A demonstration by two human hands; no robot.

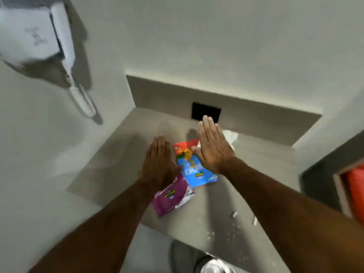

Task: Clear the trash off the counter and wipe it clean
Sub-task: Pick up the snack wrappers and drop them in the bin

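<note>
Two empty snack packets lie on the grey counter (110,164): a purple one (173,198) near the front and a blue-and-red one (195,168) behind it. My left hand (157,160) hovers flat over the purple packet's upper edge, fingers straight and together, holding nothing. My right hand (213,146) is also flat, above the blue-and-red packet's right side. Something white (231,135) lies crumpled behind my right hand, partly hidden. Two small white scraps (234,214) (254,220) and white crumbs (230,231) lie near the counter's front right.
A white wall-mounted hair dryer (39,34) with a coiled cord (83,101) hangs at upper left. A black square plate (205,112) sits on the back ledge. A dark frame with something orange (354,192) stands at the right. A shiny metal object (214,266) shows below the counter edge.
</note>
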